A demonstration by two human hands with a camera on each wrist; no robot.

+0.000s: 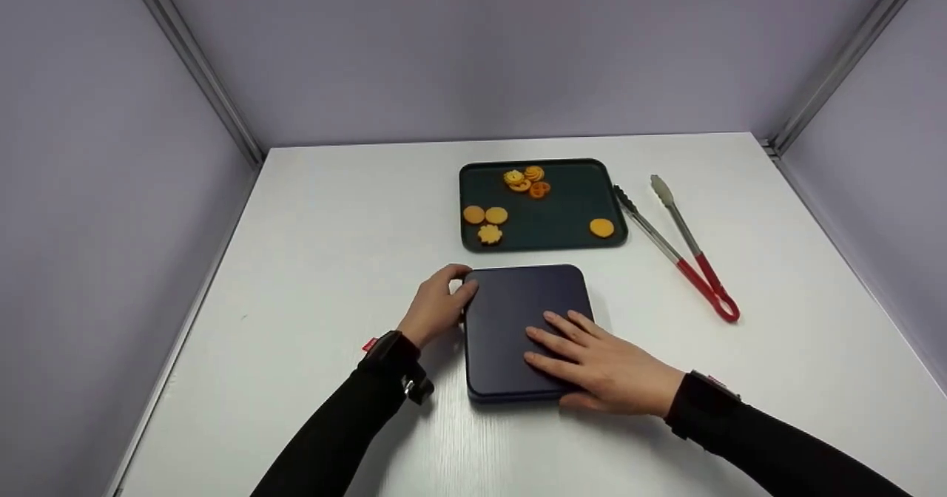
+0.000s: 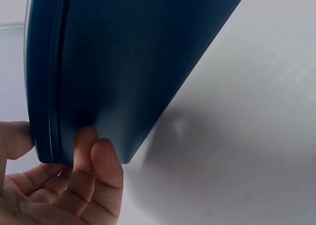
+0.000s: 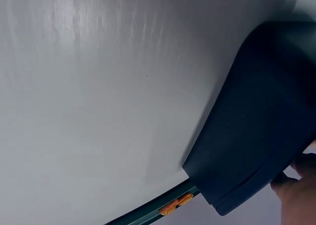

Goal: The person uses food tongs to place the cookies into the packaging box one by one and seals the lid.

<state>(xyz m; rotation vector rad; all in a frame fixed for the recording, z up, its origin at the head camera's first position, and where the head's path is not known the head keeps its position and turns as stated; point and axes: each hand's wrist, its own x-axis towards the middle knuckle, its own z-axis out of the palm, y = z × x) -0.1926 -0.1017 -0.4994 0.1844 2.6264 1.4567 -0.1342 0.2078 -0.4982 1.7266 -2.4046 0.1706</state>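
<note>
A dark blue rectangular tin (image 1: 503, 334), its lid on, sits on the white table in front of the person. My left hand (image 1: 435, 306) holds the tin's far left corner. In the left wrist view, the thumb (image 2: 17, 140) touches the lid's edge while the fingers (image 2: 101, 165) bend against the side wall. My right hand (image 1: 610, 370) rests on the right part of the lid, fingers spread and fairly straight, with the thumb by the near edge. The tin's contents are hidden. Just the tips of the right fingers (image 3: 298, 185) show in the right wrist view.
Beyond the tin lies a dark green tray (image 1: 555, 234) bearing several cookies (image 1: 496, 216) and pretzel-shaped snacks (image 1: 539, 189). Red-handled metal tongs (image 1: 699, 264) lie to its right, arms spread, one tip by the tray's rim. Pale partition walls (image 1: 473, 61) enclose the table.
</note>
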